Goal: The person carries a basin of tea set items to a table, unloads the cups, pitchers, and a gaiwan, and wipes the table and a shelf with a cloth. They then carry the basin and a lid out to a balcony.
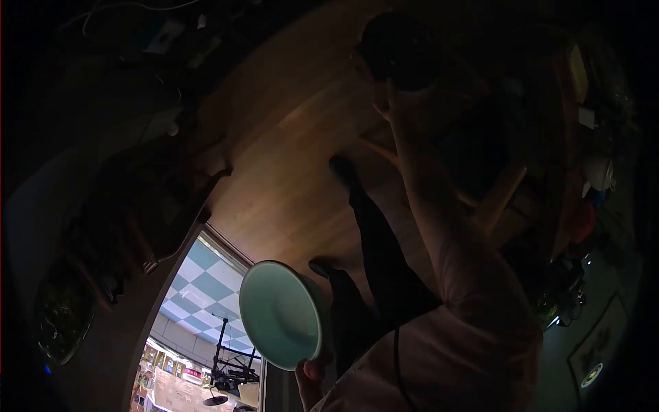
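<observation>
You carry the bowl [281, 314] in your left hand [312, 376], its grip closed on the rim, while your right hand [395, 89] reaches up at a dark round thing [400, 48], grip unclear; next, judge a steady bowl.

Your left hand [310, 374] is mostly hidden behind the bowl [281, 314], so only a thumb at its lower rim shows. Your right hand [395, 89] is lost in shadow around a dark round thing [400, 49] you cannot identify; its grip is unreadable.
</observation>
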Tool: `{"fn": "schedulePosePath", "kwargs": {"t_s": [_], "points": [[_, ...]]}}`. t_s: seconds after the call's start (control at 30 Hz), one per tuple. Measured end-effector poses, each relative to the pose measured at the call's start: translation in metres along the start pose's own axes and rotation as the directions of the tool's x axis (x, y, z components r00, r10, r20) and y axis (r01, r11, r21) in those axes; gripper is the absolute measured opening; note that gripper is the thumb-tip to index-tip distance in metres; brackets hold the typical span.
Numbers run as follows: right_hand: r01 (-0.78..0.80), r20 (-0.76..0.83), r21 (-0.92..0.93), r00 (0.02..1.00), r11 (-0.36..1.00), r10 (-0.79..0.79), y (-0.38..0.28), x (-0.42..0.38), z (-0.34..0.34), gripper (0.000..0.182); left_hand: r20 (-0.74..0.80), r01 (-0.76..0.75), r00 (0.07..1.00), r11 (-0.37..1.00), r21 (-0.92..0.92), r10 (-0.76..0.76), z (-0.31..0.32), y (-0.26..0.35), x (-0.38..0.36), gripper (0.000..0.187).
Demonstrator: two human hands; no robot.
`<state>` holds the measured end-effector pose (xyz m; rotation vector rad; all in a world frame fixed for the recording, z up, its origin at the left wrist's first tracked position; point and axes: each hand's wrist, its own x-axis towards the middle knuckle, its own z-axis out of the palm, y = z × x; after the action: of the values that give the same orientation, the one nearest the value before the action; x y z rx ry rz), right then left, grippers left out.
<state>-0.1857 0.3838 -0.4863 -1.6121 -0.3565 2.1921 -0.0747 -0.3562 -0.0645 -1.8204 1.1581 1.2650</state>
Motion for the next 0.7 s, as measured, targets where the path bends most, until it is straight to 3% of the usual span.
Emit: {"fn": "schedulePosePath", "kwargs": {"t_s": [0.13,0.2,0.23,0.3,0.33,0.37,0.43,0.5,0.53,0.57,0.6,0.63,0.7], "points": [[-0.137,-0.135,0.118,0.979,0.983,0.153,-0.005,0.04,0.02,0.032,-0.044,0.03,0.999,0.992,0.126,-0.024,0.083,0.001,-0.055,0.031],[-0.022,-0.061,0.352,0.997,0.936,0.046,-0.002,0.062,0.022,0.039,-0.05,0.041,0.998,0.982,0.183,-0.033,0.124,0.002,-0.08,0.033],[-0.039,-0.051,0.351,0.997,0.936,0.061,0.0,0.068,0.017,0.039,-0.052,0.042,0.998,0.978,0.203,-0.032,0.143,0.001,-0.094,0.033],[-0.031,0.16,0.397,0.986,0.917,-0.036,0.004,0.082,0.001,0.047,-0.054,0.028,0.998,0.975,0.22,-0.017,0.173,-0.001,-0.113,0.035],[-0.2,0.472,0.505,0.878,0.839,-0.075,0.011,0.091,-0.008,0.05,-0.053,0.02,0.999,0.974,0.224,-0.008,0.186,-0.003,-0.121,0.036],[-0.39,0.714,0.542,0.68,0.744,-0.164,0.013,0.101,-0.02,0.054,-0.05,0.016,0.999,0.973,0.232,-0.005,0.196,-0.004,-0.125,0.037],[-0.413,0.81,0.38,0.581,0.828,-0.082,0.004,0.094,-0.025,0.053,-0.037,0.004,0.999,0.978,0.21,0.004,0.213,-0.009,-0.126,0.037],[-0.346,0.674,0.369,0.738,0.863,0.007,0.002,0.06,-0.015,0.049,0.107,-0.076,0.993,0.973,0.216,0.053,0.206,-0.01,-0.127,0.046],[-0.219,0.595,0.301,0.804,0.928,-0.003,0.004,0.045,-0.018,0.045,0.098,-0.082,0.993,0.981,0.175,0.065,0.175,-0.012,-0.111,0.046],[-0.089,0.521,0.212,0.853,0.973,-0.035,0.007,0.031,-0.013,0.041,0.249,0.094,0.965,0.994,-0.057,-0.077,0.129,-0.015,-0.076,0.044],[0.039,0.284,0.093,0.957,0.995,-0.064,0.013,0.004,0.001,0.038,0.433,0.294,0.886,0.923,-0.249,-0.165,0.101,-0.024,-0.057,0.043],[0.147,0.043,-0.059,0.989,0.987,-0.145,0.018,-0.021,0.011,0.034,0.448,0.289,0.883,0.914,-0.286,-0.139,0.11,-0.031,-0.066,0.043],[0.105,0.018,-0.213,0.994,0.972,-0.103,0.036,-0.031,-0.015,0.034,0.163,0.076,0.985,0.988,-0.136,-0.053,0.148,-0.026,-0.097,0.045]]}}
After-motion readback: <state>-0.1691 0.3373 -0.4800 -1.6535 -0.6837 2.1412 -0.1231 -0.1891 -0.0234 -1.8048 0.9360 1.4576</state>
